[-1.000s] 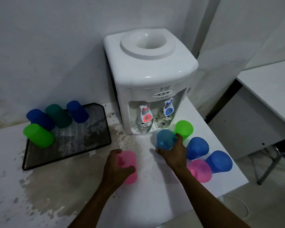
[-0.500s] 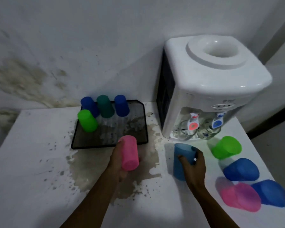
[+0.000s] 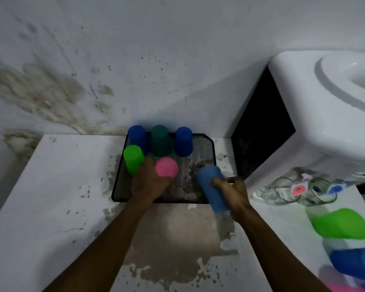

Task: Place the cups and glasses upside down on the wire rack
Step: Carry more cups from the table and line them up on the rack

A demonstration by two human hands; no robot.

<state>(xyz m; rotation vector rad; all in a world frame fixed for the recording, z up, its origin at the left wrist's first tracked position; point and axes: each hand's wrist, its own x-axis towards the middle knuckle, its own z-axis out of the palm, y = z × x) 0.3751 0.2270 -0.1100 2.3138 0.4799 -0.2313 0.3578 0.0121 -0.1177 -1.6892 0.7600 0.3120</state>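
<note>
The white water dispenser (image 3: 325,106) fills the right of the counter (image 3: 40,207), with two clear glasses (image 3: 287,190) under its taps. To its left, the black mesh rack (image 3: 207,148) sits against the stained wall and already carries four upturned cups: two dark blue, one teal (image 3: 160,141) and one green (image 3: 132,159).

Half a second ago both hands were short of the rack, over the bare counter. Now the left hand (image 3: 147,182) has carried the pink cup (image 3: 166,167) over the mesh, base up, beside the green one; its fingers are wrapped around the lower wall. Whether the rim already rests on the mesh I cannot tell, as the hand hides it. The right hand (image 3: 233,192) is closed around the light blue cup (image 3: 212,187), which tilts base-up above the rack's near right corner, blurred with motion.

So a fifth and sixth cup look moments from being set down. A green cup (image 3: 341,223), a blue one (image 3: 356,266) and the glasses are yet to be racked.
</note>
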